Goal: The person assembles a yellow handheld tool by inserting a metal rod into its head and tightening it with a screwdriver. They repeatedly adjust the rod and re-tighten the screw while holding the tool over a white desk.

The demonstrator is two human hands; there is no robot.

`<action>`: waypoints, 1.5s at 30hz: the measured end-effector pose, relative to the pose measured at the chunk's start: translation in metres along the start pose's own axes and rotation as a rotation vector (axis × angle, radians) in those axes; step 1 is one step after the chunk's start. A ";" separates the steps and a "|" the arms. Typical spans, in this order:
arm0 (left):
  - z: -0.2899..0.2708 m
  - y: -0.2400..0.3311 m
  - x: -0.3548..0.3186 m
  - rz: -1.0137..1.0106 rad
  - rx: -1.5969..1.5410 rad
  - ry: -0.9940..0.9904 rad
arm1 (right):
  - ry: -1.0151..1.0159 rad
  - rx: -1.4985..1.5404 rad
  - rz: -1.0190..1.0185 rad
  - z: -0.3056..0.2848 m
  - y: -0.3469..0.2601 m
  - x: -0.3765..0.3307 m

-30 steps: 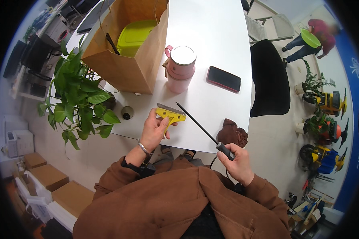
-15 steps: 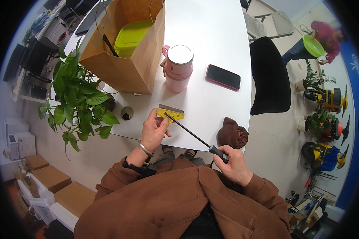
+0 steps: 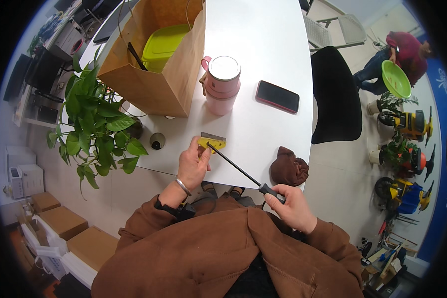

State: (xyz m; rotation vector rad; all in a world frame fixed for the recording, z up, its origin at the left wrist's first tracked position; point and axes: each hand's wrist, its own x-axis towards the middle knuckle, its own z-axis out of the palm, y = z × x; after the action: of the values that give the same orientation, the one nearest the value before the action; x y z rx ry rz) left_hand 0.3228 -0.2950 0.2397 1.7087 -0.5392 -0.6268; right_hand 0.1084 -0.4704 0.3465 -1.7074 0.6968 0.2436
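My left hand (image 3: 194, 162) pinches a yellow scraper (image 3: 211, 144) with a flat metal blade along its far edge, just over the table's near edge. In my right hand (image 3: 292, 202) is the dark handle of a long-shafted screwdriver (image 3: 237, 167). Its shaft slants up to the left, and its tip meets the scraper's yellow body near a dark spot. Whether the tip sits in a screw is too small to tell. A crumpled brown cloth (image 3: 289, 167) lies on the table, close to my right hand.
On the white table (image 3: 263, 39) stand a pink tumbler (image 3: 222, 87), a paper bag (image 3: 154, 89) holding a green box (image 3: 165, 43), and a leafy plant (image 3: 102, 119). A phone (image 3: 277, 96) lies right. Beyond a black chair (image 3: 335, 94), a person carries a green basin (image 3: 396, 79).
The scraper has tilted slightly in my left hand, its blade now more level. My right hand keeps its grip on the screwdriver. The person at right has turned with the basin.
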 end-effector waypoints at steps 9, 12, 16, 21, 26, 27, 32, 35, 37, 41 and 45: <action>-0.001 0.004 0.002 -0.065 -0.259 -0.063 | 0.329 -0.528 -0.515 0.010 0.006 0.001; -0.002 0.001 0.004 -0.091 -0.300 -0.093 | 0.340 -0.454 -0.475 0.010 0.008 0.002; -0.004 -0.004 0.004 -0.117 -0.291 -0.115 | 0.377 -0.350 -0.396 0.008 0.011 0.006; -0.005 -0.012 0.006 -0.151 -0.243 -0.138 | 0.328 -0.371 -0.327 0.009 0.021 0.018; -0.009 -0.031 0.017 -0.283 -0.315 -0.231 | 0.246 -0.395 -0.241 0.016 0.032 0.035; -0.008 -0.035 0.019 -0.293 -0.345 -0.237 | 0.235 -0.400 -0.227 0.018 0.033 0.039; -0.006 -0.050 0.025 -0.401 -0.522 -0.269 | 0.212 -0.415 -0.161 0.025 0.039 0.053; -0.008 -0.056 0.027 -0.409 -0.610 -0.269 | 0.202 -0.376 -0.158 0.025 0.042 0.053; -0.009 -0.060 0.028 -0.417 -0.606 -0.257 | 0.188 -0.363 -0.146 0.025 0.043 0.052; -0.009 -0.065 0.028 -0.426 -0.607 -0.235 | 0.180 -0.341 -0.136 0.024 0.043 0.049; -0.008 -0.069 0.029 -0.456 -0.560 -0.210 | 0.168 -0.385 -0.112 0.019 0.044 0.047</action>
State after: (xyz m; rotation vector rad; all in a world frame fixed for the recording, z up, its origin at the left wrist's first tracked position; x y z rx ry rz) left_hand 0.3515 -0.2932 0.1705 1.2349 -0.0864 -1.1712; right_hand 0.1251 -0.4722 0.2815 -2.1468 0.7056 0.1633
